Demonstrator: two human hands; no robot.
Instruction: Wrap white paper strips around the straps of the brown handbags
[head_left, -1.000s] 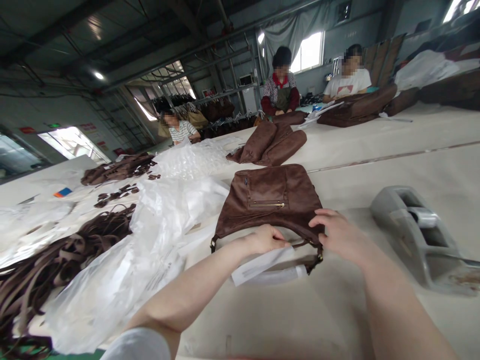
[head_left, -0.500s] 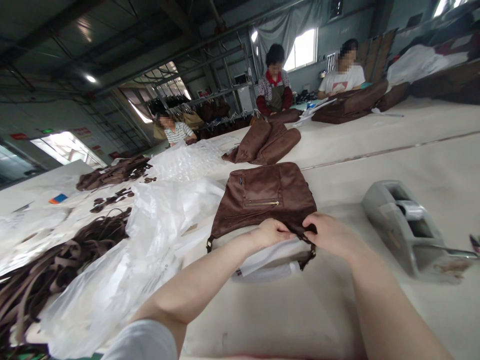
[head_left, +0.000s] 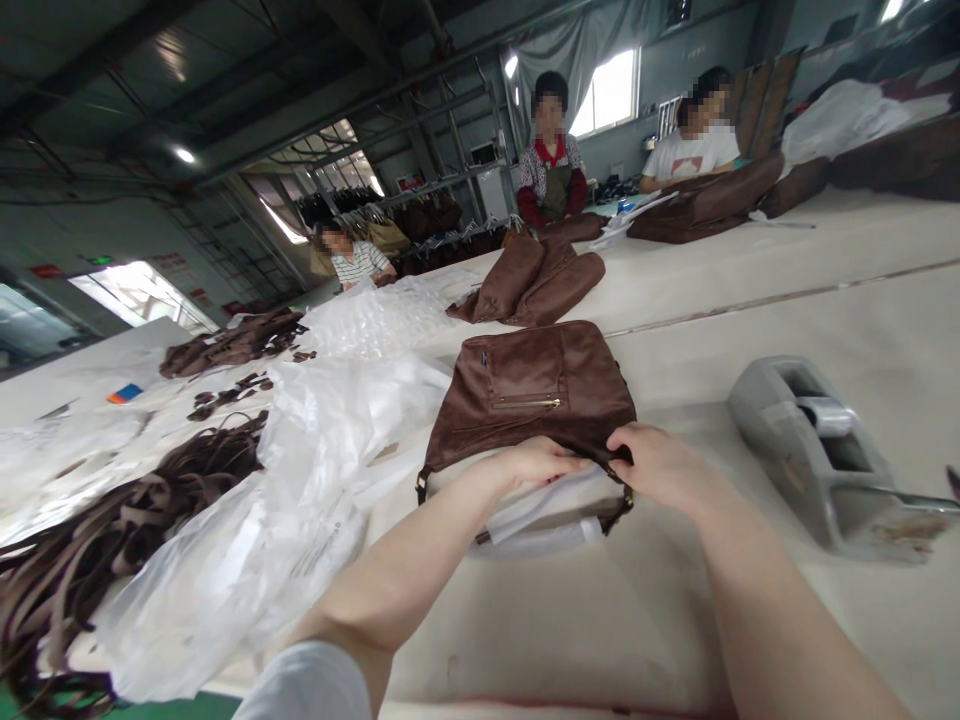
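A brown bag (head_left: 525, 372) lies on the pale table, its brass zipper (head_left: 525, 403) facing up and its opening toward me. My left hand (head_left: 541, 462) is closed at the middle of the opening, its fingertips pinching the edge near a white strip. At the opening's right corner, my right hand (head_left: 654, 462) pinches the dark brown rim between thumb and fingers. A white sheet-like strip (head_left: 536, 510) and pale lining stick out of the opening below my hands. Dark strap ends with metal fittings hang at both corners.
A grey tape dispenser (head_left: 814, 450) stands to the right. Crumpled clear plastic bags (head_left: 315, 470) and a heap of brown straps (head_left: 142, 530) lie left. More brown bags (head_left: 540, 275) rest beyond. Several co-workers, one in a white shirt (head_left: 694, 152), are at the far side.
The view has shifted very slightly. My hands keep nearly the same hold on the bag's opening, and the bag lies as before.
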